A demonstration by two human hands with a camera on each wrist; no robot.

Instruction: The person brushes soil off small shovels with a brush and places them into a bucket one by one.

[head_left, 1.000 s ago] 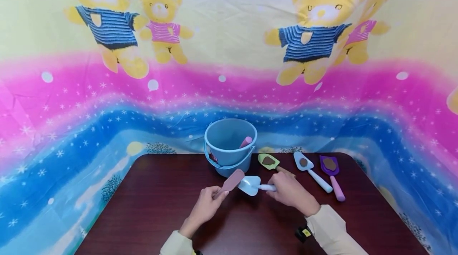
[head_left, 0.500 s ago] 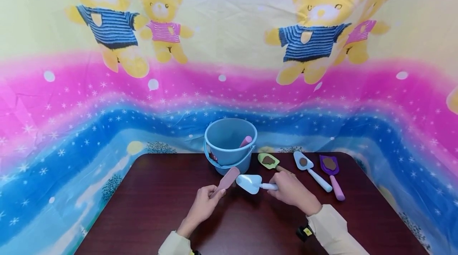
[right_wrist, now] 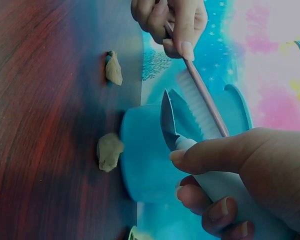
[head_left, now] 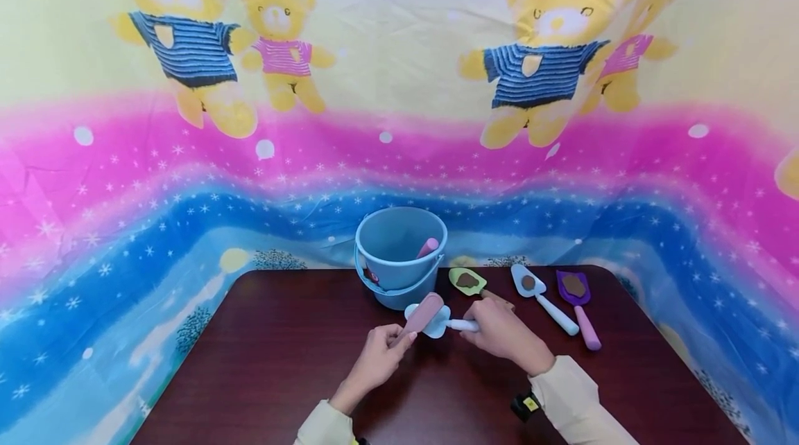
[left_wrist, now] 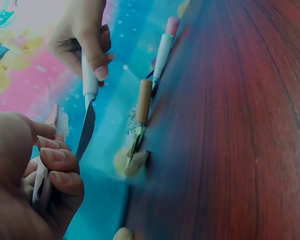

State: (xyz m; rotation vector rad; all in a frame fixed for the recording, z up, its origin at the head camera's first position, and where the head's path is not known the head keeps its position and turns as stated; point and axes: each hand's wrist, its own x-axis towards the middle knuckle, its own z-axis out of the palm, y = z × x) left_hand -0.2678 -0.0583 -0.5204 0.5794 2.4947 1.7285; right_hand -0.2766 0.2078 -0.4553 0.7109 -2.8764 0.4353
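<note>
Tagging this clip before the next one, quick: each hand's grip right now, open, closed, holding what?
Left hand: closed, holding the pink brush.
Right hand: closed, holding a pale blue trowel by its handle.

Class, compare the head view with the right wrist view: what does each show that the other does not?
Only the head view: the purple trowel and, inside the blue bucket, a pink handle.
Only the right wrist view: the white bristles of the brush and two brownish lumps.
Both: the bucket, the left hand holding the brush, the right hand gripping a pale trowel.
</note>
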